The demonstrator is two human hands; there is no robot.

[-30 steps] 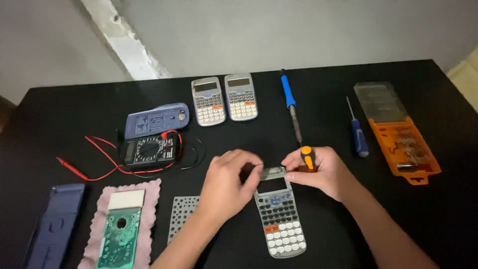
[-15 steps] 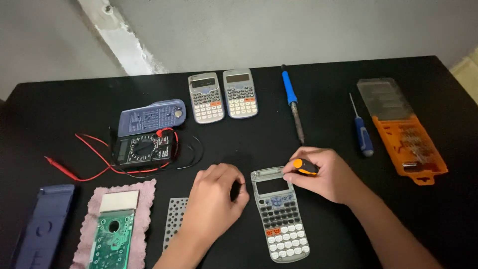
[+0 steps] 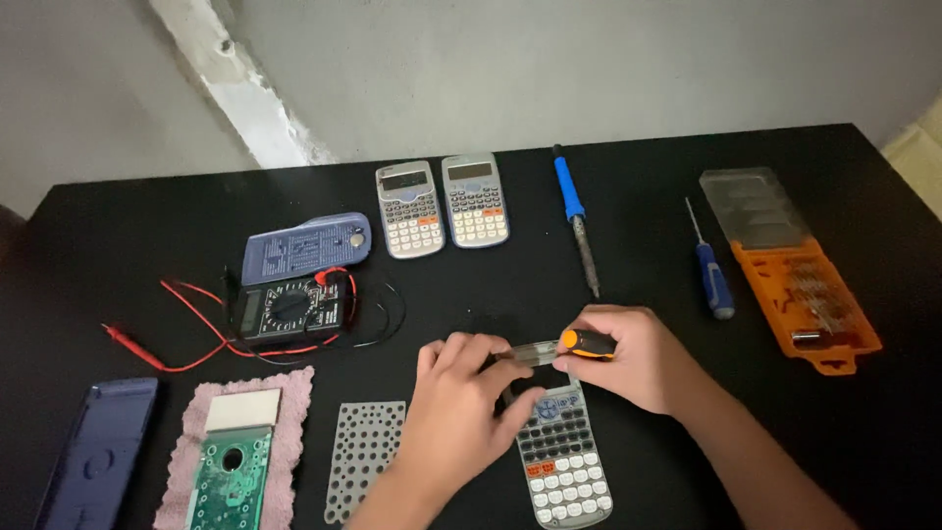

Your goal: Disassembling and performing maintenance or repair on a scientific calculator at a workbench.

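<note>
Down on the black table (image 3: 638, 206), the grey scientific calculator (image 3: 564, 456) lies between both hands. The left hand (image 3: 461, 397) pinches its top edge; the right hand (image 3: 628, 358) grips an orange-handled screwdriver (image 3: 587, 344) laid across that edge. Well to the right, an open orange plastic bit case (image 3: 810, 294) holds rows of metal bits, its clear lid (image 3: 751, 201) folded back.
</note>
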